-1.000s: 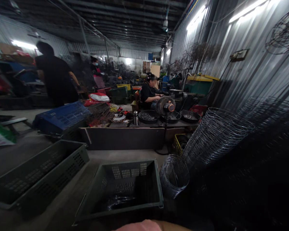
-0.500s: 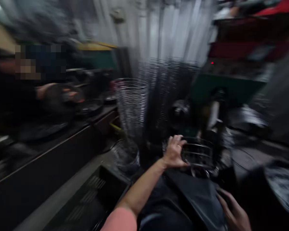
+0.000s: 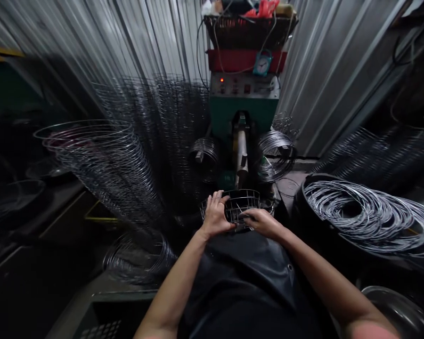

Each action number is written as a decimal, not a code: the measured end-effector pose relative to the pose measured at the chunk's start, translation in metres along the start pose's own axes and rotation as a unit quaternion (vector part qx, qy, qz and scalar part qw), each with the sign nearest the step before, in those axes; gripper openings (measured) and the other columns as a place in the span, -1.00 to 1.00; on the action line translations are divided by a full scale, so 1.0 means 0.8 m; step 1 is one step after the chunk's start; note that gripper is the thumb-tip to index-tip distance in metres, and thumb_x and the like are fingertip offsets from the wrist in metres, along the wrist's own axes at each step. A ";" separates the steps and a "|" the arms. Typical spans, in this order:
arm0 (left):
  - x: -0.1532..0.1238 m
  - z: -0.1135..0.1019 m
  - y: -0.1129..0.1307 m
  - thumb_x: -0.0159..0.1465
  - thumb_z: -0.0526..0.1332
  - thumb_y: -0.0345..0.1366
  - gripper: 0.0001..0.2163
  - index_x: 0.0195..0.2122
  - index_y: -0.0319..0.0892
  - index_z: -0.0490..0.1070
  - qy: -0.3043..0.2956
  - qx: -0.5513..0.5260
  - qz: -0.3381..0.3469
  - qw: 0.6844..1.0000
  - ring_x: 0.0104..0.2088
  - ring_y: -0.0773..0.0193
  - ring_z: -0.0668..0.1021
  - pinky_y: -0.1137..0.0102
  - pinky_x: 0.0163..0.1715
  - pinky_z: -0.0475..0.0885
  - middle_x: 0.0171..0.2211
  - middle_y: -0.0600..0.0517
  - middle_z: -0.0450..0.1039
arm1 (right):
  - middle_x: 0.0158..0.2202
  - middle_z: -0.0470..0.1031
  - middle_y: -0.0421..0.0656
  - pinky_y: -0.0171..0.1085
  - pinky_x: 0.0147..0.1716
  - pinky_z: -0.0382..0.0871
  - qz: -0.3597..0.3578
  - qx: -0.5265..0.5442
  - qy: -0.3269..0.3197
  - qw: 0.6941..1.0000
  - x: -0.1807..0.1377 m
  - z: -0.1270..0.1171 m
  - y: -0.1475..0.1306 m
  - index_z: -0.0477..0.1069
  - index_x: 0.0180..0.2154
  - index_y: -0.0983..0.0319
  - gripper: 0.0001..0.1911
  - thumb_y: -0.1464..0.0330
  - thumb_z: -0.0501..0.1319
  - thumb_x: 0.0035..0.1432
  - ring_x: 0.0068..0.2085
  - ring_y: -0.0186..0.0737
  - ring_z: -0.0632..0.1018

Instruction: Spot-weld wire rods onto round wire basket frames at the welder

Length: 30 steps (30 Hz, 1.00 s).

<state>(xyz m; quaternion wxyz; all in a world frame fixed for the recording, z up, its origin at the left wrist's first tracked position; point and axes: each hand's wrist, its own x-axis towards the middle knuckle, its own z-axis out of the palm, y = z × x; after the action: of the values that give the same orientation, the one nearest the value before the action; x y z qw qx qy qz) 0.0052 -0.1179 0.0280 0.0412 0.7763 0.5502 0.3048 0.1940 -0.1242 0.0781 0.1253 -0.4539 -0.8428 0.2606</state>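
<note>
The person's left hand (image 3: pixel 215 215) and right hand (image 3: pixel 263 222) hold a small round silver wire basket (image 3: pixel 242 205) in front of a black apron (image 3: pixel 247 273). The left fingers (image 3: pixel 218 200) curl around the basket's side. The right fingers (image 3: pixel 249 216) pinch its wires near the middle. Just past the basket stands a green metal machine (image 3: pixel 242 110) with a small red light. A big round black tub (image 3: pixel 298 212) on the right is full of thin silver wire rings. On the left, a tall stack of silver wire rings (image 3: pixel 106 165) leans.
</note>
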 end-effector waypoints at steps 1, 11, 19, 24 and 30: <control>0.001 0.001 0.000 -0.26 0.43 -0.14 -0.17 0.06 -0.28 0.21 -0.008 0.001 -0.001 1.000 0.22 -0.20 0.15 -0.05 0.20 0.03 0.20 -0.32 0.10 | -0.16 0.53 -0.06 -0.28 -0.13 0.34 0.011 -0.051 0.010 0.999 0.005 0.003 0.000 0.47 -0.11 0.26 -0.72 0.44 0.07 0.17 -0.13 -0.17 0.52; 0.012 0.005 -0.002 -0.25 0.41 -0.14 -0.19 0.06 -0.28 0.22 -0.067 -0.006 -0.049 0.997 0.24 -0.17 0.10 -0.02 0.22 -0.03 0.22 -0.32 0.06 | -0.11 0.48 -0.09 -0.28 -0.14 0.37 -0.095 -0.080 -0.019 0.992 0.016 0.014 0.037 0.40 -0.02 0.18 -0.70 0.34 0.15 0.19 -0.11 -0.19 0.50; 0.032 0.022 -0.014 -0.24 0.41 -0.13 -0.19 0.06 -0.29 0.21 -0.113 -0.046 -0.070 0.990 0.25 -0.12 0.11 0.01 0.23 -0.04 0.22 -0.31 0.05 | -0.22 0.50 -0.11 -0.32 -0.22 0.36 -0.077 -0.086 0.001 0.993 0.028 0.019 0.052 0.46 -0.16 0.22 -0.81 0.42 0.19 0.15 -0.20 -0.23 0.52; 0.042 0.030 -0.023 -0.23 0.40 -0.15 -0.22 0.05 -0.24 0.21 -0.129 -0.057 -0.051 0.989 0.25 -0.06 0.12 0.03 0.22 -0.01 0.21 -0.27 0.08 | -0.22 0.51 -0.14 -0.35 -0.27 0.34 -0.073 -0.106 -0.004 0.992 0.036 0.023 0.059 0.46 -0.17 0.19 -0.82 0.43 0.19 0.15 -0.22 -0.25 0.53; 0.039 0.039 -0.032 -0.23 0.40 -0.17 -0.19 0.08 -0.25 0.17 -0.136 -0.057 -0.040 0.988 0.26 -0.11 0.08 0.00 0.21 -0.01 0.23 -0.31 0.02 | -0.21 0.51 -0.14 -0.37 -0.32 0.32 -0.060 -0.131 -0.012 0.989 0.034 0.029 0.060 0.45 -0.14 0.17 -0.78 0.44 0.16 0.16 -0.24 -0.26 0.53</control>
<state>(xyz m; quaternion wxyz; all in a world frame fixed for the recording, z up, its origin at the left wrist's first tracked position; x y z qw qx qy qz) 0.0066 -0.0723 0.0057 0.1714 0.7844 0.5518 0.2255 0.2019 -0.0876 0.0316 0.0694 -0.4119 -0.8969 0.1453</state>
